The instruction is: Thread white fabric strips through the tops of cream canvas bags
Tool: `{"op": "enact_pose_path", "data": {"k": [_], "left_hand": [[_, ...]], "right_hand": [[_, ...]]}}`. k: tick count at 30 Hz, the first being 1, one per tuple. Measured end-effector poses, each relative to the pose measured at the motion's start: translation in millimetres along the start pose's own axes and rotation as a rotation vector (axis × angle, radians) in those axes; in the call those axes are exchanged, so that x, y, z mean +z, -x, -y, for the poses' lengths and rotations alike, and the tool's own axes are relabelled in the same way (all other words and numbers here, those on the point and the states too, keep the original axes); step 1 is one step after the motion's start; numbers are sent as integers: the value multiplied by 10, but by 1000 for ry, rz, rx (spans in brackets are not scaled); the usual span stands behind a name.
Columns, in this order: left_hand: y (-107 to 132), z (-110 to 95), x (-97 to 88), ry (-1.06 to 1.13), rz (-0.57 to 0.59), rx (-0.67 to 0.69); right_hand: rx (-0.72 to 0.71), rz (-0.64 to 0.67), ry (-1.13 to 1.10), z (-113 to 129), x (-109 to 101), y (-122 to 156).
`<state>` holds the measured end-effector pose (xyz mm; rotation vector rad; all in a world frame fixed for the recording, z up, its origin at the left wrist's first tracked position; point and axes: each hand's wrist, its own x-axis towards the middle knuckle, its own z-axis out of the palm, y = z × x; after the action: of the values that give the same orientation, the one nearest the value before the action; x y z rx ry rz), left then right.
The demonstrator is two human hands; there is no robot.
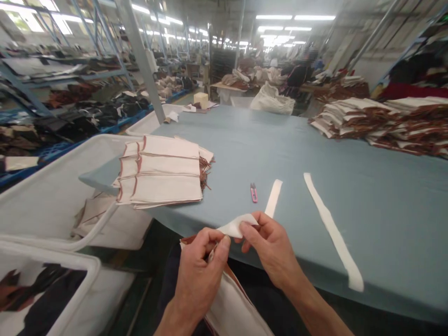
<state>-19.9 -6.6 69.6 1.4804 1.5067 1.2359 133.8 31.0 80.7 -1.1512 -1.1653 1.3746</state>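
Over the table's near edge, a short white strip (231, 227) stretches between my two hands. My right hand (275, 247) pinches one end of it between thumb and fingers. Closed beside the strip's other end, my left hand (201, 266) grips a cream fabric piece with brown edging (238, 303), which hangs down over my lap. The exact spot where strip and fabric meet is hidden by the left fingers. Just beyond my hands lie pink-handled thread snips (254, 192) and another white strip (274, 198). A longer white strip (331, 224) lies farther right.
A stack of cream fabric pieces (168, 172) sits on the blue-grey tabletop (245, 144) at left. White bins (38, 186) stand along the left side. Large piles of cream and brown pieces (378, 121) cover the far right. A white sack (271, 99) rests beyond the far edge.
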Motion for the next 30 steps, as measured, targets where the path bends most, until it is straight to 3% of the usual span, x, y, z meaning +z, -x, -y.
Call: {"op": "enact_pose_path", "data": {"k": [8,11,14,19,22,26,30], "left_hand": [[313,34,-81,85,-131,-66],[321,-2,-77,108,-93,-91],[292,-30,-36,103,-30,-27],[272,16,-45,119,-61,45],[229,139,-149,83,-35,82],[-2,372,-259,-64,108,160],[-414,610,-133,-268,281,202]], "right_hand": [[50,-1,2,73,149,276],[23,-15,1,69,167,326],[-18,-34,3,50,183,366],[23,-29,-77,-53,93,292],[21,-120,-109,-109,-66,3],[-18,-264,-38,-42,-368,-698],[-14,-369,66,159,-674,-1466]]}}
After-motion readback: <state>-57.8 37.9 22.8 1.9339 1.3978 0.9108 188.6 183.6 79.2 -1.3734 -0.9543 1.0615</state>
